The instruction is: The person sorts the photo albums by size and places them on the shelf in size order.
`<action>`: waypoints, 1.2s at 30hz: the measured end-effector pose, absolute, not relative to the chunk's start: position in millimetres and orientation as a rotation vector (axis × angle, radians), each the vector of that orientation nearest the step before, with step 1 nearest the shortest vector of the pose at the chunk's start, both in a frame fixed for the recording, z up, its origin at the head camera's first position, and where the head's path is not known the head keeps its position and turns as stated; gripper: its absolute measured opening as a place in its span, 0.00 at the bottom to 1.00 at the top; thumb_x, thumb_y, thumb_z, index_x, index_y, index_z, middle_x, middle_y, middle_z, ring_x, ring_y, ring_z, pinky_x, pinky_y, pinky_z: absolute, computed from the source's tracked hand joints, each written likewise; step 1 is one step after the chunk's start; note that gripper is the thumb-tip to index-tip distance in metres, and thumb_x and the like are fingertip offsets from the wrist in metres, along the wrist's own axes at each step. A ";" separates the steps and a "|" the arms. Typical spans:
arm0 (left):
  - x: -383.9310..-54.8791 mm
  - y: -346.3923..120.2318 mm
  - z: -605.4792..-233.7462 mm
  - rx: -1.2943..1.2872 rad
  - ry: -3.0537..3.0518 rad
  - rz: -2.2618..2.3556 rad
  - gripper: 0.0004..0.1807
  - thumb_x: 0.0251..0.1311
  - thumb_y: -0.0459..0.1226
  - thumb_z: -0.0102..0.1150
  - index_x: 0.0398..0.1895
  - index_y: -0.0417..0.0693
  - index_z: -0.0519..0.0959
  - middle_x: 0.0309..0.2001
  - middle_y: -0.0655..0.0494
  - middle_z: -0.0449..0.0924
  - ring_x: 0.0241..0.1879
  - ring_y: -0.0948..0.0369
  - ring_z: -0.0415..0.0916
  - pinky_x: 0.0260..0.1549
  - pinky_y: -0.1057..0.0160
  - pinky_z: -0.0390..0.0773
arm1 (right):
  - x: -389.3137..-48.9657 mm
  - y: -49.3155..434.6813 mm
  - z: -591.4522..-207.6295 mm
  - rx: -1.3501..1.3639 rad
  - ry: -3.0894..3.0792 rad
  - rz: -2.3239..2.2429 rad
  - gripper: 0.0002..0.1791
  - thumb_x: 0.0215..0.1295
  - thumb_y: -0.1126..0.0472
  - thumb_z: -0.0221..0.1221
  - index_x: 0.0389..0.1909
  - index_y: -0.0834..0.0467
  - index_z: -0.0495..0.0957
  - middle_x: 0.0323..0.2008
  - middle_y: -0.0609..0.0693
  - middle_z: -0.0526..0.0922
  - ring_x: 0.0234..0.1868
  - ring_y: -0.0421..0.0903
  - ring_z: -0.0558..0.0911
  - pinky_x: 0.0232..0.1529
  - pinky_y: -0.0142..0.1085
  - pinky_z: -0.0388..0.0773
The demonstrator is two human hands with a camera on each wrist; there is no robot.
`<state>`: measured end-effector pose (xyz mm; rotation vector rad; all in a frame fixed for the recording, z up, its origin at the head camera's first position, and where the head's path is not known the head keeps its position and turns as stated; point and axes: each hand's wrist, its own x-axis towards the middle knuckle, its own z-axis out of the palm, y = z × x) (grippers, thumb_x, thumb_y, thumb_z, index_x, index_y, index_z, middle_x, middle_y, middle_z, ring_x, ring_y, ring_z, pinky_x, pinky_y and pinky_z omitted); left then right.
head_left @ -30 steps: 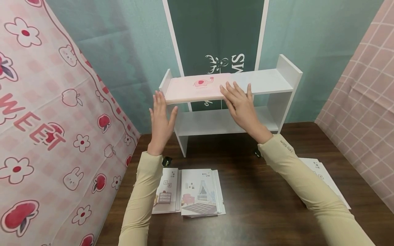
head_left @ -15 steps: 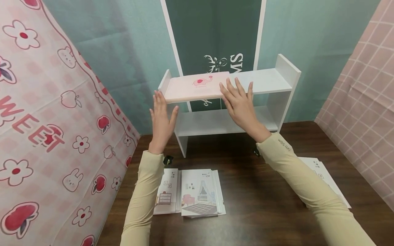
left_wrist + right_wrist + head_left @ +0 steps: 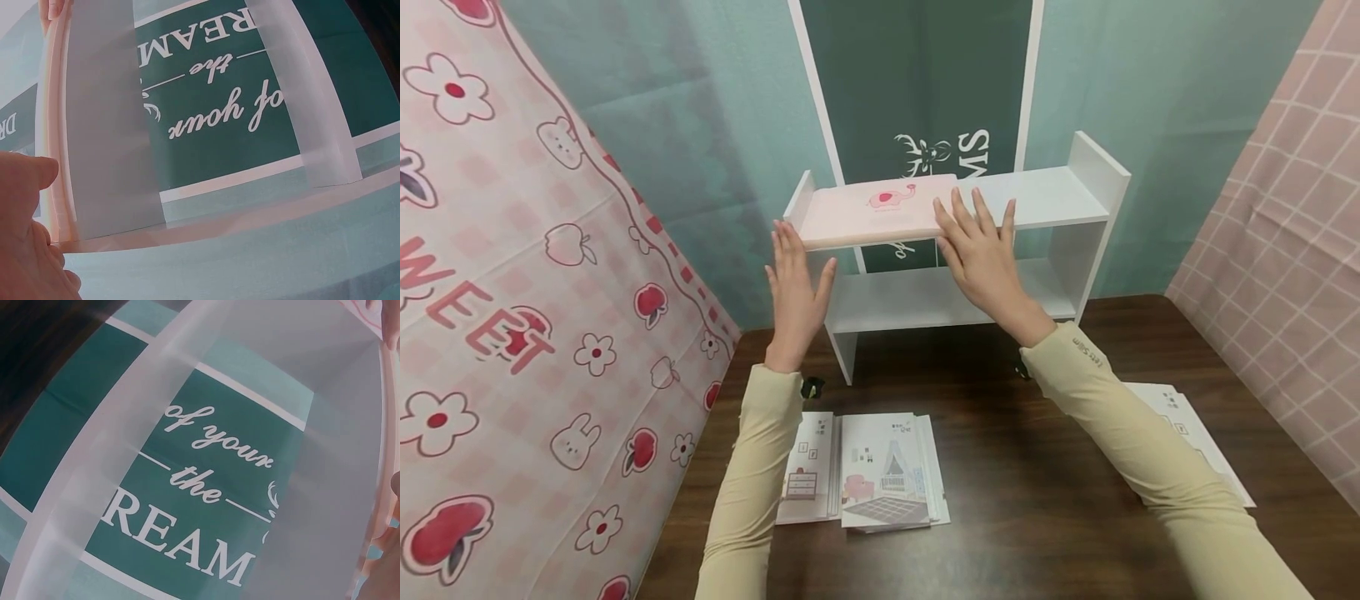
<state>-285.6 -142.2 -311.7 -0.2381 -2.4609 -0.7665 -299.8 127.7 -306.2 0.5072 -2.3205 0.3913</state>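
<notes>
A flat pink sheet (image 3: 850, 210) with a red elephant print lies over the left part of the top board of a white two-tier desk shelf (image 3: 1052, 193). At the shelf's top left front corner, my left hand (image 3: 795, 296) touches the edge with its fingers straight. My right hand (image 3: 985, 262) rests spread fingers on the sheet's right front part. The left wrist view shows my left thumb (image 3: 47, 172) beside the sheet's pink front edge. Part of my right hand (image 3: 390, 562) shows at the side of the right wrist view. Its palm is hidden in the head view.
Two stacks of white illustrated booklets, one left (image 3: 808, 467) and one middle (image 3: 887, 471), lie on the dark wood table (image 3: 1015, 483). Another white booklet (image 3: 1187, 437) lies partly under my right sleeve. Printed cloths hang behind and at both sides.
The head view has shifted slightly. Both hands stay almost in place at the pink sheet and the shelf's front edge, and the sheet lies as before.
</notes>
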 end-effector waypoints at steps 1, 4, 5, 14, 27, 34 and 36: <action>-285.8 -141.9 -311.4 -0.234 -2.464 -0.763 0.47 0.65 0.54 0.45 0.72 0.51 0.27 0.73 0.59 0.21 0.71 0.63 0.19 0.65 0.38 0.32 | -300.1 127.6 -306.3 0.504 -2.324 0.384 0.27 0.72 0.48 0.42 0.71 0.45 0.55 0.70 0.51 0.55 0.73 0.53 0.46 0.66 0.57 0.22; -287.1 -140.8 -311.1 -0.220 -2.470 -0.752 0.48 0.65 0.54 0.45 0.72 0.51 0.25 0.73 0.58 0.20 0.71 0.62 0.19 0.65 0.38 0.32 | -300.9 127.0 -305.9 0.495 -2.334 0.366 0.28 0.72 0.46 0.41 0.71 0.45 0.52 0.71 0.51 0.54 0.73 0.53 0.46 0.66 0.57 0.22; -287.9 -140.3 -311.1 -0.215 -2.470 -0.745 0.48 0.65 0.55 0.45 0.72 0.50 0.25 0.73 0.56 0.20 0.71 0.61 0.19 0.65 0.37 0.32 | -301.1 126.7 -305.8 0.492 -2.339 0.364 0.29 0.72 0.46 0.41 0.71 0.44 0.51 0.71 0.51 0.54 0.73 0.53 0.45 0.66 0.57 0.21; -295.8 -136.4 -315.4 -0.170 -2.466 -0.729 0.49 0.66 0.53 0.45 0.70 0.49 0.21 0.72 0.55 0.16 0.70 0.60 0.16 0.65 0.38 0.32 | -300.3 124.3 -304.5 0.483 -2.376 0.359 0.31 0.71 0.44 0.41 0.72 0.45 0.48 0.71 0.51 0.52 0.73 0.53 0.43 0.65 0.56 0.19; -296.3 -135.8 -316.9 -0.204 -2.445 -0.751 0.49 0.65 0.56 0.43 0.71 0.50 0.22 0.72 0.54 0.17 0.70 0.63 0.15 0.65 0.39 0.31 | -303.0 125.7 -307.5 0.484 -2.366 0.341 0.33 0.71 0.45 0.42 0.73 0.46 0.46 0.72 0.52 0.50 0.73 0.53 0.43 0.66 0.55 0.20; -292.2 -139.5 -321.3 -0.238 -2.423 -0.780 0.47 0.65 0.56 0.42 0.72 0.51 0.25 0.73 0.54 0.20 0.72 0.59 0.20 0.64 0.37 0.31 | -302.3 127.1 -310.0 0.491 -2.379 0.346 0.33 0.71 0.45 0.41 0.73 0.45 0.43 0.73 0.51 0.46 0.73 0.52 0.42 0.67 0.53 0.21; -291.1 -140.3 -323.5 -0.238 -2.422 -0.785 0.47 0.65 0.56 0.43 0.72 0.51 0.26 0.73 0.55 0.20 0.72 0.59 0.20 0.65 0.38 0.31 | -301.4 127.4 -311.0 0.492 -2.383 0.362 0.34 0.71 0.45 0.42 0.73 0.45 0.43 0.73 0.51 0.45 0.73 0.51 0.41 0.67 0.52 0.21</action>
